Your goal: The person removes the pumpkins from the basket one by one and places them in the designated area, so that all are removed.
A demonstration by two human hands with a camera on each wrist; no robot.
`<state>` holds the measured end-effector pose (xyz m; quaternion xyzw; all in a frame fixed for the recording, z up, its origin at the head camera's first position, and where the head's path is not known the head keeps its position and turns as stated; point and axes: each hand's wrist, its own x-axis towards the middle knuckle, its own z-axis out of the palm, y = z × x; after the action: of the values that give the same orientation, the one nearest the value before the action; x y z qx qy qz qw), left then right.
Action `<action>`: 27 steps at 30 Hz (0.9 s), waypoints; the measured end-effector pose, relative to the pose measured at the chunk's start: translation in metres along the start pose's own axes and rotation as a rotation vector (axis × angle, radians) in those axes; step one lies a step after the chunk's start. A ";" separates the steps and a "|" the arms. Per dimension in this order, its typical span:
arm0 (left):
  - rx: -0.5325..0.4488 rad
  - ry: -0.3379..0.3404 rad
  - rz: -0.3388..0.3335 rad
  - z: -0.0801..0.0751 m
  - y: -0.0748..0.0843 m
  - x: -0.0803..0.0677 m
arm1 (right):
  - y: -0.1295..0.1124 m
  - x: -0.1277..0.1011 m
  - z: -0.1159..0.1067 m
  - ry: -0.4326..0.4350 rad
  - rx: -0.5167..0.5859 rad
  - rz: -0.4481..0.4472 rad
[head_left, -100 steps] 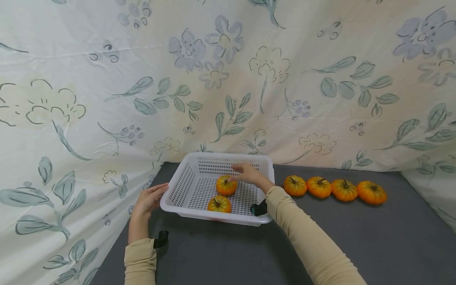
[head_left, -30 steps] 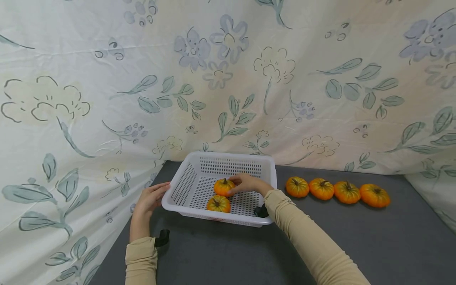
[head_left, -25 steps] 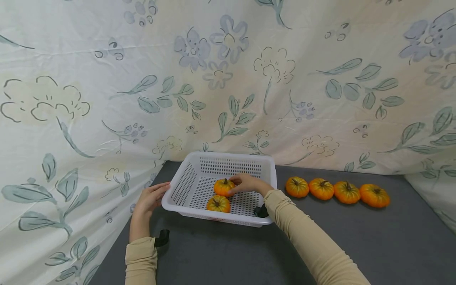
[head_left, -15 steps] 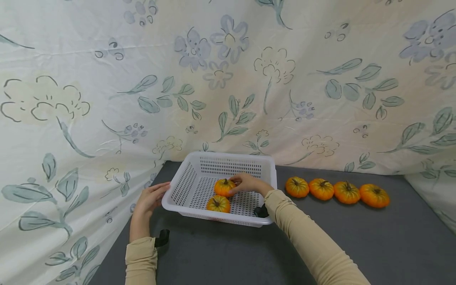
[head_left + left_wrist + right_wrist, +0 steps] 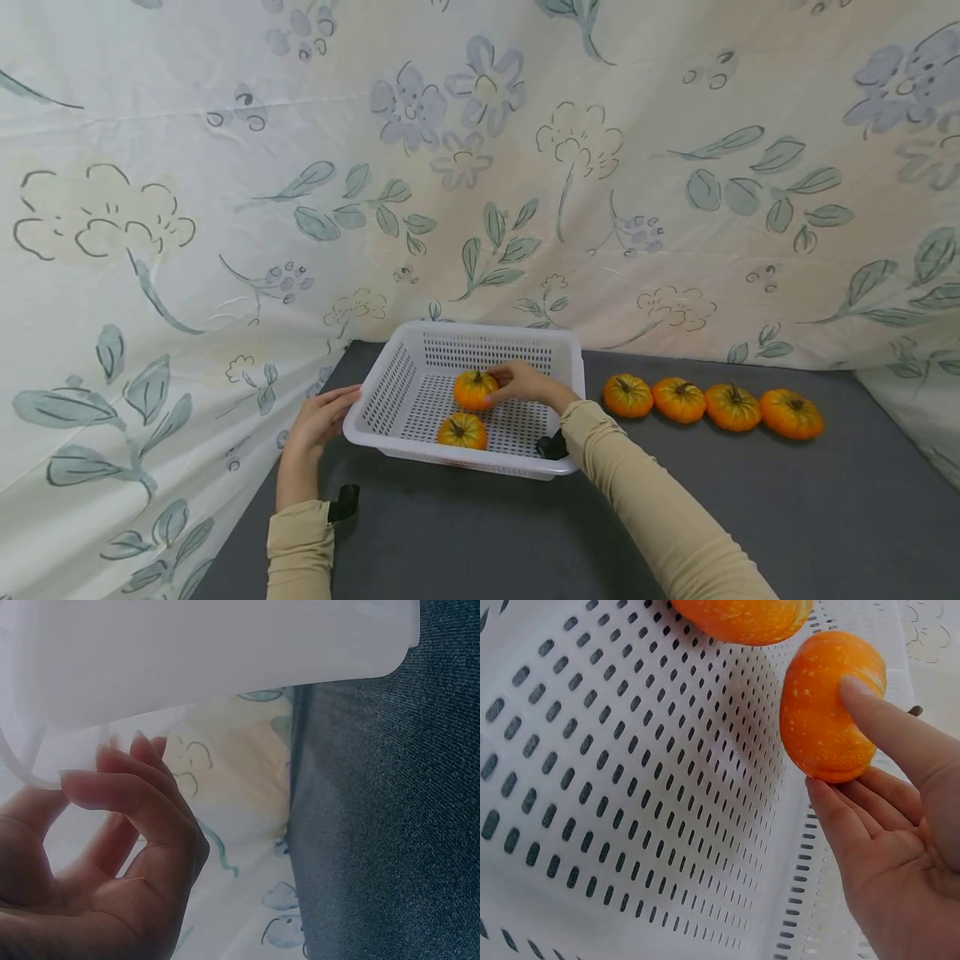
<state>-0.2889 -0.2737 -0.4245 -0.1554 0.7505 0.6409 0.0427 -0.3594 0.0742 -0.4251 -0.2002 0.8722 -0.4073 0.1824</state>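
A white perforated plastic basket [image 5: 457,452] stands on the dark table with two small orange pumpkins in it. My right hand [image 5: 525,385] holds the rear pumpkin [image 5: 471,392]. In the right wrist view the thumb presses one side of this pumpkin [image 5: 829,712] and the fingers lie against the other. Nearer the basket's front wall rests the second pumpkin [image 5: 462,432], apart from the held one. At the basket's left end, my left hand [image 5: 318,421] grips the rim. The left wrist view has its curled fingers [image 5: 127,795] under the rim [image 5: 34,780], the thumb partly hidden.
Several more pumpkins stand in a row on the table right of the basket, from the nearest one [image 5: 627,396] to the far-right one [image 5: 792,414]. A floral cloth [image 5: 480,183] hangs behind and along the left of the table [image 5: 465,542].
My right hand, earlier spread over the rear pumpkin, has taken hold of it. That pumpkin was brought close to the front one, then shifted slightly back or up. My left hand stays at the rim.
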 end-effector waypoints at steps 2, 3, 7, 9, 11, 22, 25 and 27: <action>0.008 0.002 -0.003 0.000 0.000 0.000 | 0.001 0.001 -0.001 0.016 0.016 -0.003; 0.010 0.005 -0.003 0.000 0.000 0.000 | 0.002 0.001 -0.001 0.024 0.024 -0.004; 0.018 0.002 0.001 -0.001 0.000 0.000 | 0.001 0.000 -0.003 0.053 0.057 0.007; 0.015 -0.002 0.003 -0.001 0.000 0.000 | 0.000 -0.001 -0.004 0.065 0.066 0.006; 0.009 -0.004 0.005 0.000 0.000 0.000 | 0.000 -0.003 -0.005 0.074 0.077 0.005; -0.003 -0.007 0.017 0.001 -0.003 0.000 | -0.005 -0.008 -0.013 0.073 0.077 -0.043; 0.004 0.000 0.015 0.000 -0.003 0.001 | -0.008 -0.011 -0.015 0.071 0.080 -0.068; 0.009 0.001 0.013 0.000 -0.003 0.002 | -0.010 -0.013 -0.017 0.073 0.087 -0.078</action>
<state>-0.2899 -0.2743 -0.4283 -0.1504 0.7545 0.6377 0.0389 -0.3547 0.0859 -0.4048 -0.2109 0.8513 -0.4586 0.1429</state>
